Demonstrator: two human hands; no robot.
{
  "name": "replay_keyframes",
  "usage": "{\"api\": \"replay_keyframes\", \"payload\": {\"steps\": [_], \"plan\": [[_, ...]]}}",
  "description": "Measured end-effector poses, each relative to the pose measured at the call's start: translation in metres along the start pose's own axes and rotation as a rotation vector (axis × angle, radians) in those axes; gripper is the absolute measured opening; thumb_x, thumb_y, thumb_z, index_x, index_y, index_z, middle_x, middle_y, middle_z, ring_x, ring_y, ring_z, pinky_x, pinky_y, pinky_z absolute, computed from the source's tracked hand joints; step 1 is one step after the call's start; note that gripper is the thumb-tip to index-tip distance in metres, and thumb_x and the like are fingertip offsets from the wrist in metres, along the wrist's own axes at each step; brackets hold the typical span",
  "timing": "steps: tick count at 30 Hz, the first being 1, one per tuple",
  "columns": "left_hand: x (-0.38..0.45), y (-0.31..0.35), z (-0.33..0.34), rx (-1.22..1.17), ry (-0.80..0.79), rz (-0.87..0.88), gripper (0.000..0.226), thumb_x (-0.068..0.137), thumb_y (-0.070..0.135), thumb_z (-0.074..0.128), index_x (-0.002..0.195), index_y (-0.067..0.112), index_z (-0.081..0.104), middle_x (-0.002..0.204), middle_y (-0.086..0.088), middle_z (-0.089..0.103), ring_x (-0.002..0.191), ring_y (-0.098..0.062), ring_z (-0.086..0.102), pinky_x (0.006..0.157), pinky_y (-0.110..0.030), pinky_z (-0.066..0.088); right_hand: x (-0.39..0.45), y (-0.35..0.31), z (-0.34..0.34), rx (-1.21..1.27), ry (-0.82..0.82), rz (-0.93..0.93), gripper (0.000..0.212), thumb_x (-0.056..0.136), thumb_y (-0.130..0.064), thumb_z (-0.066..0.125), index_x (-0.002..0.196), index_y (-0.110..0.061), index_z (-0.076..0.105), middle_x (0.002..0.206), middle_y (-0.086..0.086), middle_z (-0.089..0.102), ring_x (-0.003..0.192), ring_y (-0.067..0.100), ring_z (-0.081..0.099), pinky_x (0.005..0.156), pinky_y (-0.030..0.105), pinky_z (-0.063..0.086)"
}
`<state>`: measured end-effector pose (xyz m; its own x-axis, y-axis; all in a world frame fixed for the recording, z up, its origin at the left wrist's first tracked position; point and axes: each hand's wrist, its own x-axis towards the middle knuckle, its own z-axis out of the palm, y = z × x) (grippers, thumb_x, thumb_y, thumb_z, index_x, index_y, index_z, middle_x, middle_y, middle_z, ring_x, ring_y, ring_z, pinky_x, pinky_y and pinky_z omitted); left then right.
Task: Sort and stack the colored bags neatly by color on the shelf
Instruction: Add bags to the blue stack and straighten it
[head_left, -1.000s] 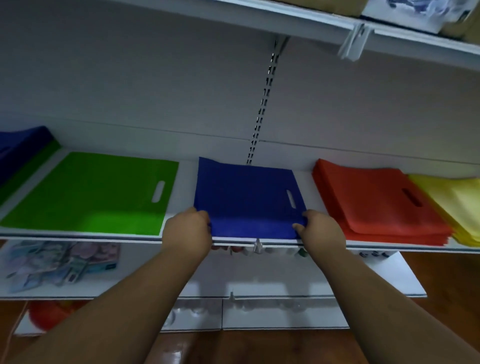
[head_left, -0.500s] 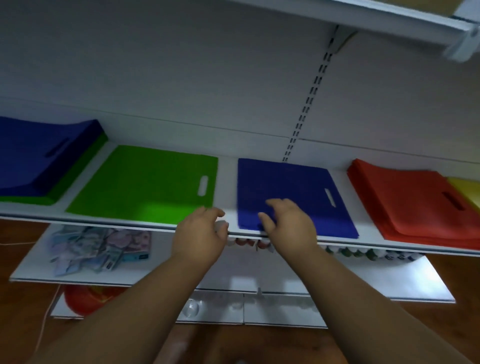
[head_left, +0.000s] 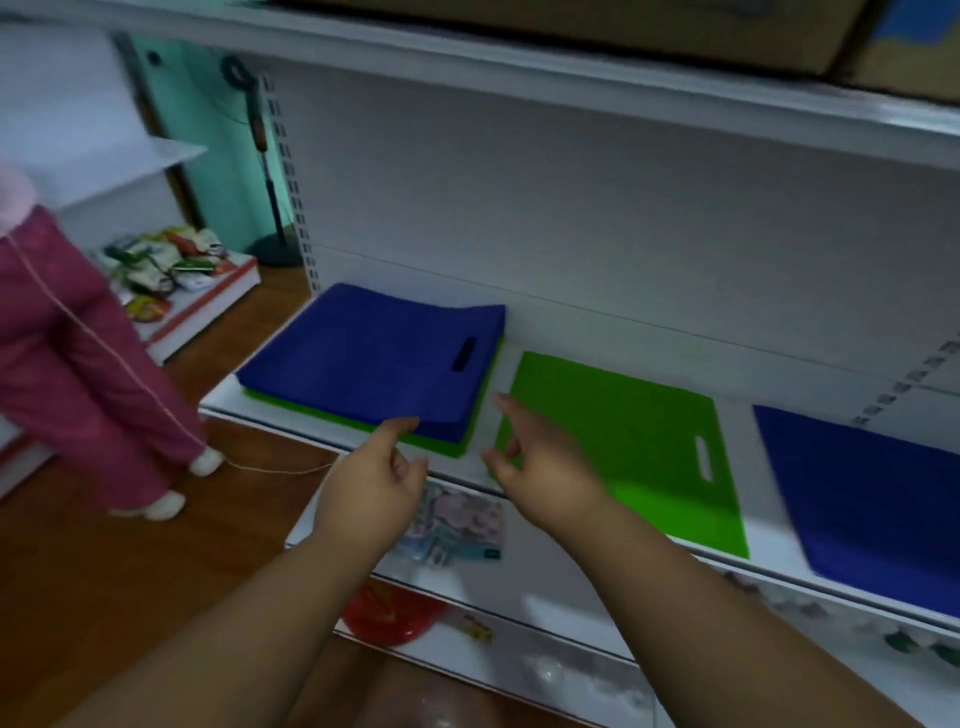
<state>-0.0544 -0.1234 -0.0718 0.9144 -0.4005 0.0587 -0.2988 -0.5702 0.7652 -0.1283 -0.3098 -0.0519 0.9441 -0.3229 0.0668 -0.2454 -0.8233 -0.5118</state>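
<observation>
At the far left, off the shelf, a person in pink trousers (head_left: 78, 364) stands on the brown wooden floor (head_left: 104, 571). That person is not part of the job.

On the long white shelf (head_left: 483, 457), the first thing on the left is the mixed pile of flat cloth bags (head_left: 374, 364). It has dark blue bags on top and a thin strip of green bags showing under them. Two colors are in one pile, so this pile is not sorted yet.

The left hand (head_left: 371, 488) is just in front of this pile, near its front edge. Its fingers are bent only a little and it holds nothing. I cannot tell if a fingertip touches the blue cloth. The right hand (head_left: 535, 467) is beside it, over the gap between the pile and the next bag. Its fingers are loose and spread, and it holds nothing too.

Next comes a flat bright green bag (head_left: 628, 447) lying by itself. Right of that is a flat dark blue bag (head_left: 872, 499), also by itself, cut off by the picture's edge.

So I think the job is only started. The green spot and the blue spot each have a bag. The mixed pile is what is left: its blue bags should go to the blue spot on the right and its green bags to the green spot. Both hands look ready to take from that pile.
</observation>
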Motion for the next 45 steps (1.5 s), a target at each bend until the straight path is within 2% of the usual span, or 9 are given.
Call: {"api": "replay_keyframes", "payload": {"steps": [3,7,11,16,19,25,31,38,45], "plan": [[0.017,-0.021,-0.032,-0.123,-0.005,-0.113,0.047,0.095,0.029,0.060,0.138,0.035,0.045,0.069,0.000,0.056,0.066,-0.013,0.059,0.060,-0.031,0.047,0.030,-0.037,0.021,-0.040,-0.172,0.079,0.075,0.095,-0.051,0.051,0.150,-0.051,0.001,0.085,-0.002,0.066,0.074,0.022,0.063,0.067,0.039,0.054],[0.032,-0.041,-0.044,-0.314,-0.067,-0.258,0.057,0.094,0.024,0.062,0.144,0.035,0.037,0.079,-0.012,0.066,0.066,-0.020,0.065,0.067,-0.038,0.056,0.050,-0.047,0.037,-0.148,-0.265,0.152,0.065,0.096,-0.061,0.042,0.152,-0.048,0.012,0.142,0.001,0.053,0.114,0.029,0.059,0.082,0.035,0.052],[0.042,-0.045,-0.043,-0.637,-0.050,-0.430,0.057,0.095,0.017,0.061,0.146,0.026,0.035,0.098,-0.013,0.068,0.058,-0.019,0.065,0.057,-0.032,0.056,0.046,-0.050,0.037,-0.119,-0.116,0.203,0.052,0.097,-0.058,0.041,0.142,-0.031,0.044,0.134,0.001,0.057,0.116,0.025,0.057,0.087,0.033,0.048],[0.049,-0.054,-0.044,-0.759,0.246,-0.519,0.033,0.097,0.019,0.060,0.129,0.025,0.056,0.086,-0.013,0.069,0.056,-0.014,0.061,0.062,-0.033,0.053,0.026,-0.027,0.033,-0.045,0.176,0.040,0.017,0.098,-0.028,0.054,0.106,-0.018,0.065,0.105,0.004,0.061,0.095,0.025,0.058,0.073,0.032,0.043],[0.041,-0.047,-0.043,-0.670,0.310,-0.438,0.021,0.093,0.014,0.064,0.112,0.024,0.067,0.100,-0.010,0.069,0.063,-0.013,0.060,0.063,-0.028,0.052,0.011,-0.004,0.019,-0.010,0.353,0.012,0.024,0.095,-0.018,0.061,0.117,-0.016,0.068,0.112,0.006,0.066,0.099,0.024,0.061,0.078,0.029,0.047],[0.017,0.018,0.004,-0.455,0.126,-0.217,0.010,0.088,0.025,0.071,0.092,0.034,0.070,0.100,0.005,0.067,0.094,-0.026,0.066,0.088,-0.043,0.054,-0.028,0.072,-0.040,-0.046,0.537,0.207,0.034,0.095,-0.021,0.061,0.128,-0.018,0.063,0.115,0.009,0.066,0.102,0.029,0.062,0.079,0.032,0.047],[-0.012,0.103,0.105,-0.406,0.064,-0.057,0.012,0.087,0.015,0.071,0.090,0.027,0.071,0.090,0.014,0.066,0.091,-0.011,0.062,0.081,-0.025,0.046,-0.105,0.174,-0.109,-0.046,0.650,0.409,0.039,0.097,-0.022,0.057,0.136,-0.020,0.056,0.121,0.006,0.061,0.105,0.026,0.059,0.074,0.028,0.041],[-0.053,0.208,0.230,-0.126,-0.012,0.108,0.014,0.088,0.022,0.070,0.100,0.024,0.076,0.103,0.007,0.071,0.093,-0.008,0.060,0.082,-0.021,0.042,-0.195,0.311,-0.193,-0.186,0.516,0.482,0.040,0.097,-0.025,0.058,0.136,-0.018,0.056,0.132,0.011,0.059,0.118,0.030,0.057,0.086,0.038,0.049],[-0.087,0.273,0.317,0.218,-0.078,0.224,0.019,0.093,0.028,0.063,0.109,0.026,0.073,0.111,0.002,0.068,0.098,-0.020,0.063,0.075,-0.027,0.044,-0.245,0.409,-0.246,-0.232,0.316,0.583,0.045,0.097,-0.025,0.056,0.140,-0.015,0.050,0.128,0.012,0.061,0.111,0.031,0.060,0.085,0.037,0.048]]}}
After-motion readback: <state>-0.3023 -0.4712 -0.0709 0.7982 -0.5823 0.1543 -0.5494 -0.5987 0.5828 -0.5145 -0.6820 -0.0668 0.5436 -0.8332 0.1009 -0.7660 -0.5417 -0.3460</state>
